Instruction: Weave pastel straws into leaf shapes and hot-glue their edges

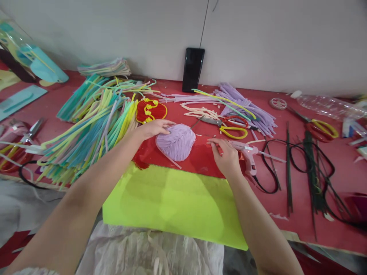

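A lilac leaf shape (179, 143) made of pipe cleaners laid side by side lies on the red table, a thin stem end pointing toward me. My left hand (156, 129) grips its upper left edge, with the thumb on top. To the right of the leaf, my right hand (226, 154) hovers low over the table, fingers half bent and thumb apart, with nothing visible held. Just beyond that hand lies a pink hot glue gun (250, 158) with a glue stick in its back. A red heart-shaped piece (151, 110) with yellow trim sits behind my left hand.
Bundles of coloured pipe cleaners (94, 130) fill the left side. Lilac pipe cleaners (246, 107) and scissors (233, 131) lie behind. A phone (193, 68) leans on the wall. Dark green stems (312, 175) and a black cord (276, 183) are right; a yellow-green sheet (174, 202) is in front.
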`<state>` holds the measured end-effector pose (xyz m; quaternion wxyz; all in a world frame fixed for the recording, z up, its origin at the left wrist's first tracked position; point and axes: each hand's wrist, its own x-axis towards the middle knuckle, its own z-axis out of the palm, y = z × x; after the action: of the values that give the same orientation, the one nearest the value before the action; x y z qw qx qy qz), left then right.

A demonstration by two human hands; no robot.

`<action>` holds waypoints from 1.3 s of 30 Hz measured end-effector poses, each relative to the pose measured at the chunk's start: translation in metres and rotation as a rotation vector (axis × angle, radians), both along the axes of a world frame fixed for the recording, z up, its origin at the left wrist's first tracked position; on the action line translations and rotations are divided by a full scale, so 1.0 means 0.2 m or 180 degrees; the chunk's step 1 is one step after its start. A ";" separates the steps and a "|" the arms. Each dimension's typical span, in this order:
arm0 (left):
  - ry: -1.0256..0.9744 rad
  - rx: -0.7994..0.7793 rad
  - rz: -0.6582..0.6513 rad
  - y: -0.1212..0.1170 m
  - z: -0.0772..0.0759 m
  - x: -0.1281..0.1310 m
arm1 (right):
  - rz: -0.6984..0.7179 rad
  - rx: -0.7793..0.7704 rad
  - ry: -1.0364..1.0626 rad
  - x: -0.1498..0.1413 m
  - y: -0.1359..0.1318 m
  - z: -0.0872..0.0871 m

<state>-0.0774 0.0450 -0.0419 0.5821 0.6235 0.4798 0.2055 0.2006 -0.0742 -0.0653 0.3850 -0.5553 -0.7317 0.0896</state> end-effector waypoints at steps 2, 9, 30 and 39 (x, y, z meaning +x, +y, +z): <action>-0.0115 0.0011 -0.0016 0.01 -0.02 -0.01 | 0.0012 -0.0028 0.0005 0.00 0.00 0.00; -0.0546 -0.0276 -0.0246 0.05 -0.06 -0.04 | -0.0107 0.0158 0.0126 0.00 -0.01 0.02; 0.1363 0.2453 -0.0277 -0.19 0.04 0.08 | -0.0933 0.0163 0.0001 0.07 0.02 0.01; 0.1298 0.2208 -0.0186 -0.25 -0.05 0.03 | -0.2513 -0.0079 -0.0343 0.33 -0.13 -0.05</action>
<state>-0.0719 -0.0048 -0.0512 0.2356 0.8243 0.4697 0.2107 0.2662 -0.1002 -0.0747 0.3442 -0.8024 -0.4800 -0.0858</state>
